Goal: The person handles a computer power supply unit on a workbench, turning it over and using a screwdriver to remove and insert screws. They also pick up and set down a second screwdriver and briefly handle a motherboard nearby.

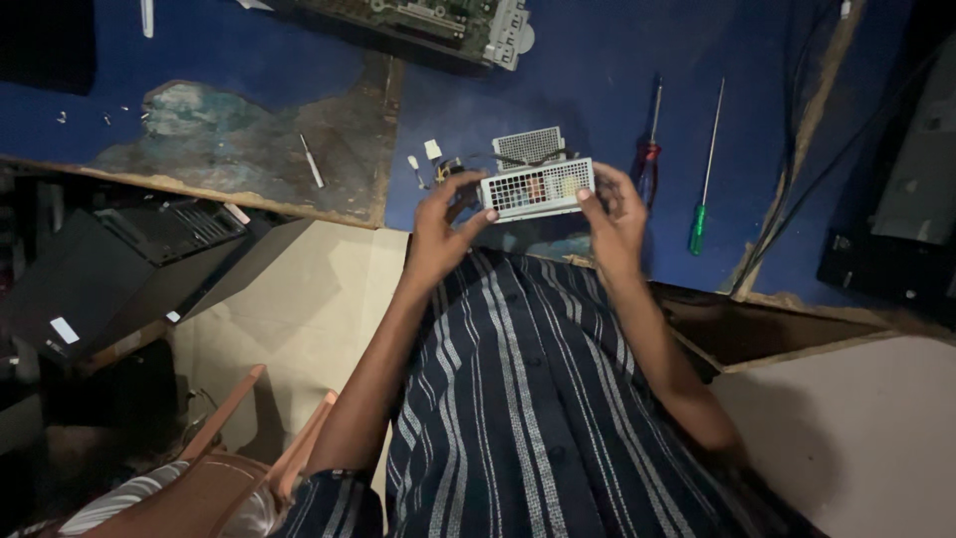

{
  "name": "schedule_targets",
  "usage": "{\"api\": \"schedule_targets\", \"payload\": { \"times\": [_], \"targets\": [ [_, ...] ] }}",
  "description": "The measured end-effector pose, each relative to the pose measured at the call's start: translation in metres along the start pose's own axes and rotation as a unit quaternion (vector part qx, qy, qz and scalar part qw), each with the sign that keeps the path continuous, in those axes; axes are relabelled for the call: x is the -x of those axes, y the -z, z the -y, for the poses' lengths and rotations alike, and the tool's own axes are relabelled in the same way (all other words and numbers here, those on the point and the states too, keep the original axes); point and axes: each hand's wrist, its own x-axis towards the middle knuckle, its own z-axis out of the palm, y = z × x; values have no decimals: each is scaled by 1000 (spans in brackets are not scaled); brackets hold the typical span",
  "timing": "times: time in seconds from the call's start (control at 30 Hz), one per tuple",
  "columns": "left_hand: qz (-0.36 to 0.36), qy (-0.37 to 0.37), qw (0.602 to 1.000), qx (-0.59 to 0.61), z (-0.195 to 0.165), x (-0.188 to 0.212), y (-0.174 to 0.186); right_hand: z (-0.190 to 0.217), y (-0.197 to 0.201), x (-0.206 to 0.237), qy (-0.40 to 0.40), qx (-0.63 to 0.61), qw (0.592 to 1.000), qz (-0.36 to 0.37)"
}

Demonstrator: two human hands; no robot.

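Screws sit loose far left on the table, easy to lose. Left hand and right hand grip the metal power supply box by its ends above the edge; a slip probably drops it onto the lap.

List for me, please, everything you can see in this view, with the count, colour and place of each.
power supply box: one, grey perforated metal, held over the table edge
table: one, blue worn top
screwdrivers: two, red-handled and green-handled, right of the box
circuit board: one, green-grey, top edge
small screws: a few, silver, far left
black case: one, lower left
left hand: grip on the box's left end
right hand: grip on its right end
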Motion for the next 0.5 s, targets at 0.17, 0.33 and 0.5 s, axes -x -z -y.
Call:
{"api": "schedule_targets", "payload": {
  "times": [0.17, 0.33, 0.5],
  "targets": [
    [22, -37, 994, -102, -12, 8, -1, 8, 0, -1, -34, -9, 999, 17],
    [10, -42, 990, -133, -17, 8, -3, 41, 6, -3, -39, 112, 986, 116],
    [9, -57, 986, -157, -15, 6, -3, 59, 16, -8, 48, 343, 926, 150]
  ]
}}
